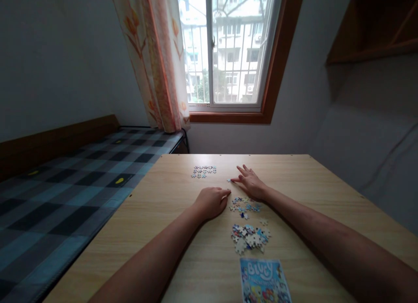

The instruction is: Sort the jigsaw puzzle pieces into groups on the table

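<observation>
My left hand (212,202) rests near the table's middle, fingers curled together with the index fingertip pointing right. Whatever it may pinch is too small to make out. Spread out just beyond it, my right hand (250,182) touches a small jigsaw puzzle piece (229,180) on the table with one fingertip. Rows of puzzle pieces (204,171) lie to the left, farther off. Closer to me, a loose group of puzzle pieces (244,204) lies below my right hand. A denser heap of puzzle pieces (251,238), many pale side up, sits nearer still.
A blue sheet or box marked "Bluey" (265,280) lies at the near edge of view on the wooden table (183,250). A bed with a checked cover (81,185) borders the left. Behind are a curtain (160,59) and a window (228,55).
</observation>
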`<state>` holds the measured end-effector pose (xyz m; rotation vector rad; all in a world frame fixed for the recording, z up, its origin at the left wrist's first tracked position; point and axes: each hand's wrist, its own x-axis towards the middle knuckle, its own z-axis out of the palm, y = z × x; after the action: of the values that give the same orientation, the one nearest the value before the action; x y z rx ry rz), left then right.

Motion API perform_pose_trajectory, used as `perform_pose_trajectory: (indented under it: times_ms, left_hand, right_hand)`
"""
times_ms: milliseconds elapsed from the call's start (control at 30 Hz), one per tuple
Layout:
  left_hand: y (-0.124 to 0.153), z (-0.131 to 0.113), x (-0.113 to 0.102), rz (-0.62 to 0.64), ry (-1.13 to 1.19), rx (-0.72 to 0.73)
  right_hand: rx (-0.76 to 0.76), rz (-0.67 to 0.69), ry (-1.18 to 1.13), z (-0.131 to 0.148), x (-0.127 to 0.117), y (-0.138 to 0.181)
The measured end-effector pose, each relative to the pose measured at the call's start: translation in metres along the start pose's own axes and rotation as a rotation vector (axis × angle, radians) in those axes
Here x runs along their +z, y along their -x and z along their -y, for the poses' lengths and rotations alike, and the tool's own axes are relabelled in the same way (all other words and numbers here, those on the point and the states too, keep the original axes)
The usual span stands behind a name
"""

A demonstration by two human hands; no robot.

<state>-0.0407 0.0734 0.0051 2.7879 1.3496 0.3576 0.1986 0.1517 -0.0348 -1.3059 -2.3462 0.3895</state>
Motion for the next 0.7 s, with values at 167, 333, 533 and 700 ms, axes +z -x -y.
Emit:
perform_pose_trajectory:
  times_ms: [167, 333, 533, 700]
  left_hand:
    - [0.001, 0.001, 0.002, 0.006, -0.014, -0.009]
    - [0.0, 0.003, 0.003, 0.01, -0.012, -0.038]
    - [-0.002, 0.005, 0.002, 0.022, -0.015, -0.044]
    - [-0.002, 0.004, 0.003, 0.018, 0.003, -0.061]
  right_hand:
    - [-0.09, 0.051, -0.041, 0.017, 0.013, -0.05]
    - [-0.143, 0.092, -0.089, 0.027, 0.022, -0.075]
    - [-0.198, 0.065, -0.171, 0.025, 0.024, -0.074]
    - [-0.249, 0.094, -0.141, 0.028, 0.022, -0.066]
